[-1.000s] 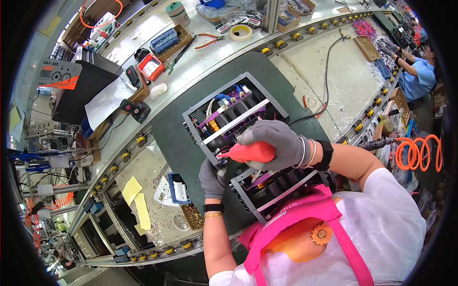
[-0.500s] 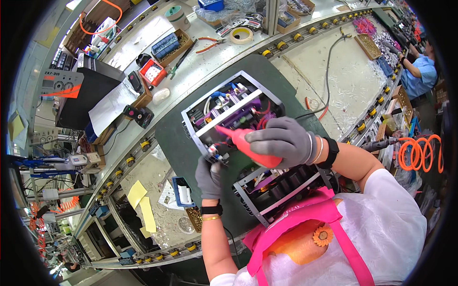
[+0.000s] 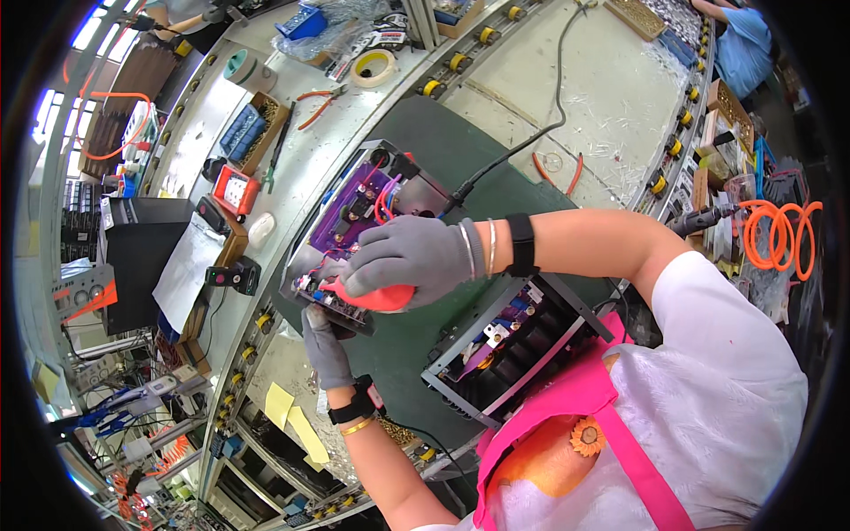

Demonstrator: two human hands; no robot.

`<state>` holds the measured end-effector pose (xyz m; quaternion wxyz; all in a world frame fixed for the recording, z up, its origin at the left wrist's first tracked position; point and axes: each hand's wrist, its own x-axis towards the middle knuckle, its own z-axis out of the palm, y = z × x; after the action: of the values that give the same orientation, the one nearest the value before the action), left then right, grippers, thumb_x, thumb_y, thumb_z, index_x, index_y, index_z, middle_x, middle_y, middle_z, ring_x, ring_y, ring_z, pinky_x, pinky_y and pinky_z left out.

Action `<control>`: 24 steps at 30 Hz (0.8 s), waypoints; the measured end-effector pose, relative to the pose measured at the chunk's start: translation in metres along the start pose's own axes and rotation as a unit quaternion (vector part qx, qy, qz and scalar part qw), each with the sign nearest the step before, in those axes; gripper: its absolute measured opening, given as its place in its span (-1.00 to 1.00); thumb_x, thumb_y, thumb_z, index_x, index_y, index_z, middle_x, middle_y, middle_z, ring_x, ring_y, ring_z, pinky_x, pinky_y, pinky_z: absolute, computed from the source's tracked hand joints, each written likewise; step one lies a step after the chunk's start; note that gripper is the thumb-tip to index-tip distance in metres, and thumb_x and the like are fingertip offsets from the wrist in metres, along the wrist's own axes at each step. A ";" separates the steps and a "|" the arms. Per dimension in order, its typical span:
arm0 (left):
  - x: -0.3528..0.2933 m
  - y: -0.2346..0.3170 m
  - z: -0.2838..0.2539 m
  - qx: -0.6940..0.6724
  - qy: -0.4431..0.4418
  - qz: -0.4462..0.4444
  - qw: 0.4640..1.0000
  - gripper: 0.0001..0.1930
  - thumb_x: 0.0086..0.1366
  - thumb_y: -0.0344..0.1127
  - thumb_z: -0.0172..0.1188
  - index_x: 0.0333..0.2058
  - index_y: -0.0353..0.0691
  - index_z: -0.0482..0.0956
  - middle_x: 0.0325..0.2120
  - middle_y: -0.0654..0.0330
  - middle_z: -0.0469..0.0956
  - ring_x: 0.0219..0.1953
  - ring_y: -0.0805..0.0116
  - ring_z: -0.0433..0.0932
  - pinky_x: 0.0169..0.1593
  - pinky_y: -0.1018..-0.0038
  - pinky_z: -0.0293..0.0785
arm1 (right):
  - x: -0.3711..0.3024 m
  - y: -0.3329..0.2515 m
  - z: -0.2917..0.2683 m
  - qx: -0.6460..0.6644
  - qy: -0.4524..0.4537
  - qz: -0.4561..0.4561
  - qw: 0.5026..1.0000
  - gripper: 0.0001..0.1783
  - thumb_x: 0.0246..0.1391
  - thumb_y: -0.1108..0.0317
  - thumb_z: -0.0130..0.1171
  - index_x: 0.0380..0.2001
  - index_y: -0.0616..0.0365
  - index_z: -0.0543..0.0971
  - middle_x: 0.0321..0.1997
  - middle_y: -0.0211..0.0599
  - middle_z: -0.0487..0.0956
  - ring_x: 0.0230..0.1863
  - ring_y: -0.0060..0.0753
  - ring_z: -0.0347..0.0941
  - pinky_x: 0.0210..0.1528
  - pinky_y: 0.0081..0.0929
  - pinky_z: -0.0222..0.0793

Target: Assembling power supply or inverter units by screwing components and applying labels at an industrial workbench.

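An open electronic unit, with purple circuit boards, wires and a metal chassis, rests tilted on the dark green mat. My left hand, in a grey glove, grips its near left corner. In my right hand, also gloved, is a red squeeze bottle, partly covered by the fingers. The bottle's narrow tip points at the small parts near the unit's left end; whether it touches them I cannot tell. Close to my body stands a second open unit with a grey frame and black cylindrical parts.
A black cable runs to the unit's right side. Beyond the roller edge are red-handled pliers, a tape roll, a red box and a white mouse. An orange coiled hose hangs at right.
The first unit has been turned and tilted, showing its purple boards more. The squeeze bottle has moved left and down to the unit's near end. My left hand still holds the corner; the view has shifted.
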<state>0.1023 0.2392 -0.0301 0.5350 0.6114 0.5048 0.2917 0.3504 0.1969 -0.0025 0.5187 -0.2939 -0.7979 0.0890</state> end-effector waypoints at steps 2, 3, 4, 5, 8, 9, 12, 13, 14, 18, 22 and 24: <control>0.000 0.001 0.002 0.013 0.034 0.030 0.999 -0.31 0.28 0.34 -0.17 0.00 -0.22 0.38 -0.25 0.19 0.56 -0.30 0.43 0.58 -0.29 0.58 0.50 | 0.001 0.006 0.007 0.024 -0.001 -0.008 1.000 -0.43 -0.29 0.35 0.38 -0.10 0.00 0.44 -0.08 -0.36 0.51 -0.17 -0.25 0.46 -0.25 -0.36 0.45; 0.001 0.002 0.002 0.010 0.022 0.024 0.999 -0.31 0.28 0.34 -0.17 0.03 -0.21 0.36 -0.23 0.17 0.55 -0.26 0.41 0.58 -0.23 0.55 0.51 | 0.000 0.006 0.007 0.023 0.009 -0.007 1.000 -0.45 -0.27 0.34 0.38 -0.11 0.01 0.44 -0.11 -0.36 0.51 -0.20 -0.25 0.47 -0.24 -0.36 0.46; 0.001 0.001 0.001 0.011 0.023 0.022 0.999 -0.31 0.28 0.34 -0.17 0.03 -0.21 0.36 -0.23 0.17 0.55 -0.26 0.41 0.58 -0.23 0.55 0.51 | 0.000 0.007 0.009 0.025 0.009 -0.006 1.000 -0.45 -0.27 0.34 0.38 -0.11 0.01 0.44 -0.11 -0.36 0.51 -0.20 -0.25 0.47 -0.24 -0.36 0.46; 0.001 0.001 0.000 0.012 0.022 0.020 0.999 -0.31 0.28 0.34 -0.17 0.03 -0.21 0.36 -0.23 0.17 0.55 -0.26 0.41 0.58 -0.23 0.55 0.51 | 0.000 0.009 0.011 0.022 0.024 -0.007 0.999 -0.46 -0.28 0.34 0.39 -0.12 0.02 0.44 -0.12 -0.36 0.52 -0.21 -0.24 0.47 -0.23 -0.36 0.46; 0.001 -0.002 -0.002 0.015 0.016 0.017 1.000 -0.31 0.28 0.33 -0.17 0.02 -0.21 0.36 -0.23 0.17 0.55 -0.27 0.42 0.58 -0.24 0.56 0.51 | 0.001 0.010 0.012 0.035 0.048 0.002 0.998 -0.47 -0.28 0.35 0.40 -0.15 0.03 0.44 -0.16 -0.34 0.52 -0.23 -0.22 0.48 -0.20 -0.37 0.46; 0.001 -0.003 -0.003 0.016 0.014 0.017 1.000 -0.32 0.28 0.33 -0.17 0.02 -0.21 0.37 -0.22 0.17 0.55 -0.27 0.42 0.58 -0.24 0.56 0.51 | 0.003 0.009 0.011 0.050 0.056 0.013 0.997 -0.48 -0.27 0.35 0.40 -0.16 0.04 0.44 -0.19 -0.33 0.53 -0.24 -0.20 0.49 -0.18 -0.36 0.46; 0.002 -0.002 -0.007 0.019 0.010 0.018 1.000 -0.32 0.29 0.33 -0.17 0.01 -0.21 0.37 -0.22 0.17 0.55 -0.27 0.42 0.58 -0.24 0.56 0.51 | 0.008 0.009 0.005 0.044 0.039 0.052 0.997 -0.49 -0.26 0.35 0.41 -0.17 0.06 0.44 -0.21 -0.30 0.53 -0.24 -0.18 0.49 -0.18 -0.33 0.45; 0.002 -0.001 -0.007 0.020 0.015 0.018 1.000 -0.32 0.29 0.33 -0.17 0.01 -0.21 0.37 -0.22 0.17 0.55 -0.27 0.42 0.58 -0.24 0.56 0.51 | 0.008 0.008 0.001 0.048 0.038 0.049 0.997 -0.49 -0.26 0.35 0.41 -0.17 0.06 0.44 -0.21 -0.30 0.53 -0.24 -0.18 0.49 -0.18 -0.33 0.45; 0.001 0.001 -0.004 0.013 0.019 0.008 1.000 -0.33 0.29 0.32 -0.17 0.00 -0.22 0.38 -0.23 0.17 0.55 -0.28 0.42 0.58 -0.25 0.57 0.51 | 0.008 0.006 -0.003 0.059 0.053 0.058 0.995 -0.49 -0.25 0.35 0.41 -0.17 0.07 0.44 -0.22 -0.29 0.53 -0.25 -0.17 0.50 -0.19 -0.33 0.45; 0.002 0.002 -0.004 0.007 0.030 0.004 1.000 -0.35 0.31 0.30 -0.18 -0.03 -0.22 0.41 -0.27 0.18 0.56 -0.30 0.43 0.58 -0.29 0.57 0.51 | 0.012 -0.004 -0.011 0.083 0.079 0.046 0.992 -0.49 -0.26 0.35 0.42 -0.18 0.09 0.44 -0.22 -0.26 0.54 -0.30 -0.15 0.49 -0.24 -0.33 0.43; 0.003 0.013 0.000 -0.015 0.032 -0.018 0.999 -0.38 0.32 0.27 -0.17 -0.06 -0.22 0.40 -0.30 0.17 0.56 -0.33 0.41 0.59 -0.30 0.53 0.53 | 0.012 -0.004 -0.004 0.063 0.082 0.025 0.994 -0.45 -0.27 0.36 0.43 -0.14 0.09 0.42 -0.21 -0.25 0.54 -0.34 -0.16 0.48 -0.30 -0.33 0.42; 0.006 0.006 -0.004 -0.017 0.028 -0.026 0.999 -0.39 0.32 0.27 -0.15 -0.08 -0.22 0.40 -0.30 0.16 0.56 -0.33 0.40 0.59 -0.28 0.51 0.53 | 0.013 -0.006 -0.006 0.059 0.070 0.024 0.996 -0.43 -0.28 0.36 0.43 -0.13 0.09 0.42 -0.21 -0.25 0.54 -0.34 -0.16 0.48 -0.30 -0.32 0.42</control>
<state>0.1020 0.2465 -0.0246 0.5386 0.5805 0.5301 0.3032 0.3502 0.1986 0.0128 0.5872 -0.2875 -0.7457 0.1282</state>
